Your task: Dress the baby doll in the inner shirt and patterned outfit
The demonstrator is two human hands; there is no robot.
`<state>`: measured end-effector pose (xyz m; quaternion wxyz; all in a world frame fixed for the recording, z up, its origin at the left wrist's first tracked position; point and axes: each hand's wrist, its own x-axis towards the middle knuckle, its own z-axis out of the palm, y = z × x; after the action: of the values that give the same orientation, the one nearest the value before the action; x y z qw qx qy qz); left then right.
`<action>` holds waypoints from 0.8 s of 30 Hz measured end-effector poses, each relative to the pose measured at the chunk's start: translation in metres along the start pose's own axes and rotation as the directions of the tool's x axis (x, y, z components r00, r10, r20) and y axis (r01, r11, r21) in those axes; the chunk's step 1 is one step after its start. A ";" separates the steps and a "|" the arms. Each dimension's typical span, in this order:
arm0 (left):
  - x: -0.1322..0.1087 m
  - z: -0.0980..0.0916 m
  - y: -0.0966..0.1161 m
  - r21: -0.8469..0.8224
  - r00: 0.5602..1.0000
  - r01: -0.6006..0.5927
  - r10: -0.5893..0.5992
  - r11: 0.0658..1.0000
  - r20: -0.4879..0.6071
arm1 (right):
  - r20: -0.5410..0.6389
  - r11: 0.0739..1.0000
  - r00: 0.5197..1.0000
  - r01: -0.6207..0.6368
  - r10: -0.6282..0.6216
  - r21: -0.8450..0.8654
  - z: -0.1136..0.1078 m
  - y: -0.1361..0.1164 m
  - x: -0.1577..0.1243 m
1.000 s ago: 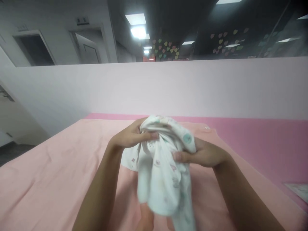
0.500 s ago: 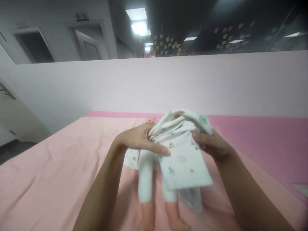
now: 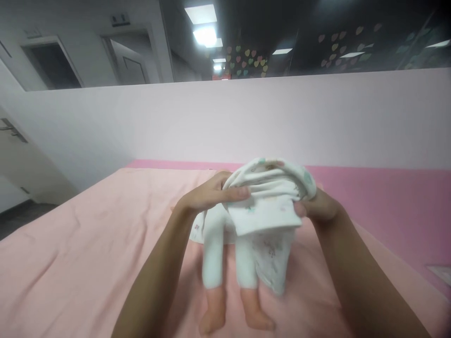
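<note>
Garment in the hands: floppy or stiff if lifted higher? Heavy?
Likely floppy: the garment bunches into folds between the left hand and right hand, its lower part hanging. Probably light for its size, as it looks thin.

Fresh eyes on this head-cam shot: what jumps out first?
First, the bunched white printed cloth, held up near the centre by the left hand and right hand. Lower in view, a doll's white-clad legs and bare feet lie on the pink sheet. Bright light panels glare top centre.
</note>
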<state>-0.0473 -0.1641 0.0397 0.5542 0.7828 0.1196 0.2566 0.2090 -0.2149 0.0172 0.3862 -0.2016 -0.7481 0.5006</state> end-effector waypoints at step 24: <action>-0.174 0.170 -0.026 -0.328 0.663 0.296 -0.440 0.897 -0.605 | 0.015 0.927 0.931 -0.360 0.364 -0.100 0.149 0.005 -0.038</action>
<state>-0.0999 -0.3741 -0.0740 0.5909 0.5377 0.4389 0.4111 0.1157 -0.3274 -0.0311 0.2648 -0.3461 -0.7275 0.5300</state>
